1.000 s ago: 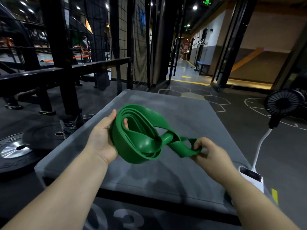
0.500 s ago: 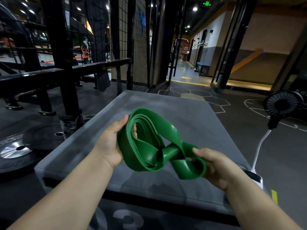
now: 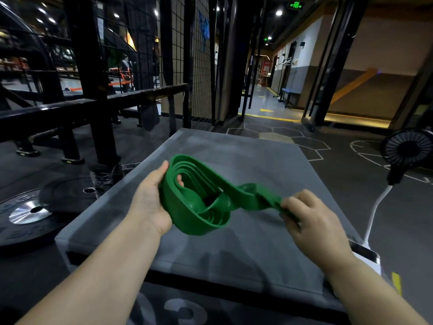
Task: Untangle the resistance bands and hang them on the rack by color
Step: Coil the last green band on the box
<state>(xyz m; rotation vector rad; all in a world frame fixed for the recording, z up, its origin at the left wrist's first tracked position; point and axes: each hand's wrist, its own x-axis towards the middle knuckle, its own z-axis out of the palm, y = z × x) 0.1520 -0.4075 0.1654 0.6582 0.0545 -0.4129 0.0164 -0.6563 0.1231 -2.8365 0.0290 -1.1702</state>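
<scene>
A black weight plate (image 3: 30,212) lies on the floor. Above a grey padded box (image 3: 257,254), the left hand (image 3: 152,202) grips the coiled loops of a flat green rubber resistance band (image 3: 199,207); the right hand (image 3: 309,216) pinches its twisted tail. A round black fan (image 3: 407,148) stands at the right.

We see a smooth, rubbery band (image 3: 199,202) with a slight sheen, a matt grey box (image 3: 257,160) top scuffed pale, and a plate (image 3: 28,221) with a shiny metal hub.
</scene>
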